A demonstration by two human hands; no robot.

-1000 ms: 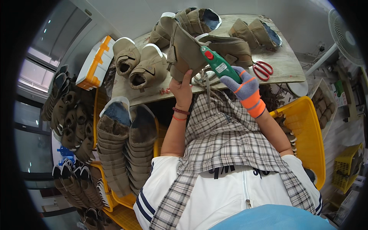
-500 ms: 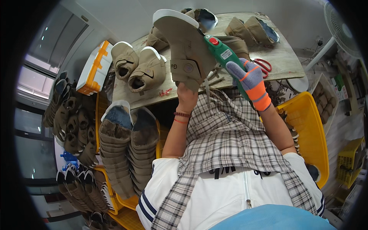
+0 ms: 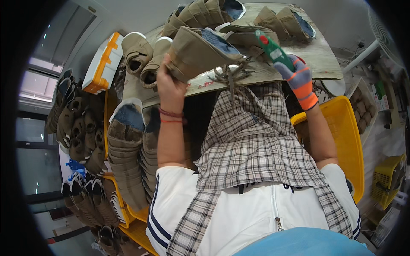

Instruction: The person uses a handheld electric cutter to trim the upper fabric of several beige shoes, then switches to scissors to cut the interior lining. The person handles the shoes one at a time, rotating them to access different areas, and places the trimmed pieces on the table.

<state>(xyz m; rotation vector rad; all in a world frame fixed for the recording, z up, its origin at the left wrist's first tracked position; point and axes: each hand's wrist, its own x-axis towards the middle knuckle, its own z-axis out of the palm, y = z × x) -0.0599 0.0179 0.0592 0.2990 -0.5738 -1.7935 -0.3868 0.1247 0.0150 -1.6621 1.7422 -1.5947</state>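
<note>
Left hand (image 3: 171,88), bare, pinches the left end of a tan shoe upper (image 3: 194,53), held up over the near-left part of the worktop (image 3: 318,70). Upper is soft matte cloth, curved, blue lining showing at its right. Right hand (image 3: 294,77), in a grey-and-orange knit glove, wraps a green hard-shell tool (image 3: 275,52) with a red button; tool points far-left, apart from the upper. Between hands: tangle of thin tan scraps (image 3: 230,77) at the worktop's near edge. Worktop has pale wood grain. Left on it: two rounded uppers (image 3: 136,48), white rims. Far: nested row of uppers (image 3: 192,16); far right, another pair (image 3: 273,23). Near left, off the worktop: ribbed stack of uppers (image 3: 126,164), fuzzy brown lining. Right: smooth yellow plastic bin (image 3: 354,149).
</note>
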